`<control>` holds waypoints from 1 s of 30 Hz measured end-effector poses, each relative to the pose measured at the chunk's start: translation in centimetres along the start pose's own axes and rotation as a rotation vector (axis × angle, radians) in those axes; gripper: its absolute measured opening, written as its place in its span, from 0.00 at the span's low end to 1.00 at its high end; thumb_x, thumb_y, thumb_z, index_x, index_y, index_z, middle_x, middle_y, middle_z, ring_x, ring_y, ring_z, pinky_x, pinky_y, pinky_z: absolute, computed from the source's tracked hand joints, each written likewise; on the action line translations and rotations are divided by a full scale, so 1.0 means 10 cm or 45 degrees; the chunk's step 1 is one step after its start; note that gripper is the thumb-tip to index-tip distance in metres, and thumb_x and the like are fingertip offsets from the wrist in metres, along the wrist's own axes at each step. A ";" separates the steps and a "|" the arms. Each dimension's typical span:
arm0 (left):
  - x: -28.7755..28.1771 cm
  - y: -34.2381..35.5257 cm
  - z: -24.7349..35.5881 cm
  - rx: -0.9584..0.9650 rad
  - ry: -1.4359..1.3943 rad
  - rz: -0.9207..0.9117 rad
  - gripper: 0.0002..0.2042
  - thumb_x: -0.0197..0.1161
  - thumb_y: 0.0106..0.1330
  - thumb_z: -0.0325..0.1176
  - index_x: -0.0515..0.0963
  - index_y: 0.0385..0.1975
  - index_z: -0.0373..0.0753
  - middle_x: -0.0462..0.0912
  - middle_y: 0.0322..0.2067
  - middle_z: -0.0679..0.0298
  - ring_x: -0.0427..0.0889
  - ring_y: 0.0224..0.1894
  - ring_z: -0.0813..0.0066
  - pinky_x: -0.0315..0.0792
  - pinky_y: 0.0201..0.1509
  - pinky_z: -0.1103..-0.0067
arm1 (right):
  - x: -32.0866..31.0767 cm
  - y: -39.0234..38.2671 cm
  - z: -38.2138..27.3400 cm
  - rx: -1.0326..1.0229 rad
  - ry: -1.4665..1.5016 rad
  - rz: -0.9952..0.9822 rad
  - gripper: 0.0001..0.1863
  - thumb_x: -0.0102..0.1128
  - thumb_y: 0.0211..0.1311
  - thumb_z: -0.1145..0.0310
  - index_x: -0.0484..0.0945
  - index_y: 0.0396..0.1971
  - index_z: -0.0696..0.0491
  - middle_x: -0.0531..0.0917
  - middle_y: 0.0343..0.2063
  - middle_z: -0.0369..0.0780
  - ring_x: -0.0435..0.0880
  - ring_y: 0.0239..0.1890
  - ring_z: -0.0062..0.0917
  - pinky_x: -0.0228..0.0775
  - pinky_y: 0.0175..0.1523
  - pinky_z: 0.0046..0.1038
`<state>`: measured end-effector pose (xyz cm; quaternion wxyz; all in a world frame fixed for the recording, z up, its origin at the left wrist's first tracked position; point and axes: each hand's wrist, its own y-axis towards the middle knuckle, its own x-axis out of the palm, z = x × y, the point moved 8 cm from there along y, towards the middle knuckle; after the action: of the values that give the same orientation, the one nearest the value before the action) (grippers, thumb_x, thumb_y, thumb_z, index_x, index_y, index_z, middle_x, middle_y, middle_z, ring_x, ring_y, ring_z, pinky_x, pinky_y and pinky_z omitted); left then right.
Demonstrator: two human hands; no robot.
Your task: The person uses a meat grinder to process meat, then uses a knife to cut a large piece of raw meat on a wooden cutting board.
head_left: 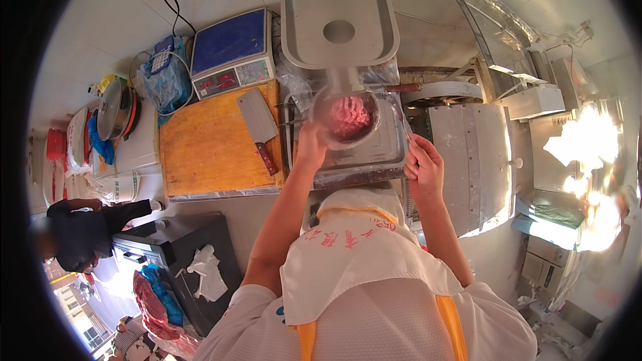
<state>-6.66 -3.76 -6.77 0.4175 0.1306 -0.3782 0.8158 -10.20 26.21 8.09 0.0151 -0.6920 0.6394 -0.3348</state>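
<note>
A round bowl with pink minced meat in it sits under the spout of a meat grinder. At the bowl's left rim is my left hand, its fingers closed on the edge and partly hidden. My right hand is closed in a pinch at the right side of the metal tray beneath the bowl. From its fingertips a thin, pale strip points up and away; its kind is unclear.
Left lies a yellow cutting board with a cleaver; behind it stands a scale. The grinder's wide feed pan overhangs the back. A metal cabinet stands right. Far left, another person is near a dark cabinet.
</note>
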 end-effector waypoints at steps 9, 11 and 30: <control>-0.05 0.02 -0.03 0.001 0.002 0.006 0.10 0.59 0.66 0.36 0.78 0.44 0.42 0.77 0.38 0.68 0.74 0.36 0.76 0.65 0.29 0.75 | -0.01 -0.04 0.03 -0.002 0.009 0.004 0.10 0.62 0.77 0.72 0.84 0.53 0.55 0.70 0.22 0.27 0.61 0.18 0.08 0.49 0.23 0.16; -0.04 0.01 -0.04 -0.013 -0.013 0.015 0.10 0.59 0.66 0.36 0.78 0.44 0.43 0.77 0.37 0.69 0.74 0.35 0.76 0.65 0.29 0.76 | -0.02 -0.05 0.03 -0.008 0.013 0.000 0.10 0.62 0.77 0.72 0.84 0.53 0.55 0.70 0.22 0.27 0.61 0.18 0.08 0.48 0.23 0.16; -0.07 0.04 -0.05 -0.056 -0.123 -0.033 0.13 0.57 0.60 0.21 0.75 0.45 0.41 0.80 0.44 0.66 0.81 0.48 0.68 0.77 0.55 0.66 | -0.01 -0.10 0.04 -0.028 0.015 0.033 0.10 0.62 0.77 0.72 0.84 0.53 0.55 0.68 0.21 0.26 0.59 0.19 0.07 0.46 0.23 0.16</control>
<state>-6.53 -3.92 -7.72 0.4121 0.1656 -0.4141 0.7945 -9.10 26.34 8.20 0.0082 -0.6817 0.6521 -0.3317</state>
